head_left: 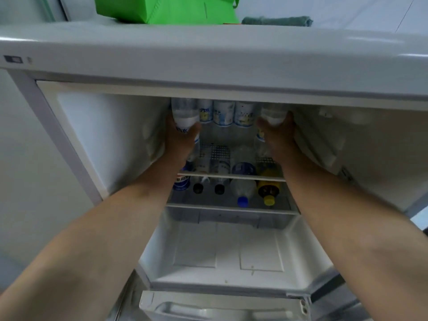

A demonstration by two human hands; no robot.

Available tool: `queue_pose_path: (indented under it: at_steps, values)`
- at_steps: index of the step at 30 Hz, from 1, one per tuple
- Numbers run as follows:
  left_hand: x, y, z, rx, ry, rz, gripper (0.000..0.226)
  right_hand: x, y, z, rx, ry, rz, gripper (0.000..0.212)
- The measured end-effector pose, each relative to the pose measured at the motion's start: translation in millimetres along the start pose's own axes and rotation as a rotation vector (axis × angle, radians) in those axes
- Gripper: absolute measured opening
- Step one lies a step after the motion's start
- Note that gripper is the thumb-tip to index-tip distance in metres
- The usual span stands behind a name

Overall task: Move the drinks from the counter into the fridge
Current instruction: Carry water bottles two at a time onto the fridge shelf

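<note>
Soft dim indoor light; fridge (pixel 208 66) interior shadowed; slight blur; wide-angle edge bending.

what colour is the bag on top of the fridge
Bright green bag, seen in the head view.

1. From my remote feed, blue Chinese characters run along the label of the clear bottle (pixel 185 121) that the left hand (pixel 179 141) grips; I can't make them out for certain.
2. Similar blue lettering shows on the back-row bottles (pixel 222 114), too blurred to read.
3. A red-white-blue logo marks the blue bottle (pixel 181 180) on the lower shelf, its wording illegible.
</note>
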State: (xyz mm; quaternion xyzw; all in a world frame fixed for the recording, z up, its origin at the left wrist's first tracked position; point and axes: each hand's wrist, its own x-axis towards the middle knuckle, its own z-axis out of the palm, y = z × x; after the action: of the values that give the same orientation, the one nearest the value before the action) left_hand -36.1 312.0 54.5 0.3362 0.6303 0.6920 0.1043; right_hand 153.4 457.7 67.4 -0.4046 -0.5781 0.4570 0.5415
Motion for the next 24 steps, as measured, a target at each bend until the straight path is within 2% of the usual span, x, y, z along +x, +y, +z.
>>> queue_pose_path:
  at_steps: [7,10,12,14,17,21,24]
  values:
    - [20,-3,1,0.099,0.004,-0.069,0.068,29,10,1,-0.205,-0.009,0.031,0.095]
    - [16,-4,-2,0.297,-0.008,-0.053,0.074,28,21,-8,-0.336,-0.020,-0.022,0.087]
    - [16,-4,-4,0.462,-0.036,-0.061,0.081,26,28,-12,-0.472,-0.071,-0.005,0.087]
    - [18,-2,-2,0.558,-0.043,-0.104,0.086,24,33,-10,-0.477,-0.103,0.036,0.086]
    - [19,1,6,0.484,-0.008,-0.162,0.089,26,28,-1,-0.499,-0.078,0.088,0.088]
    - [20,-1,11,0.428,0.028,-0.197,0.091,40,22,6,-0.509,-0.125,0.154,0.091]
    - [25,-3,10,0.427,0.019,-0.203,0.084,49,22,7,-0.512,-0.128,0.175,0.093]
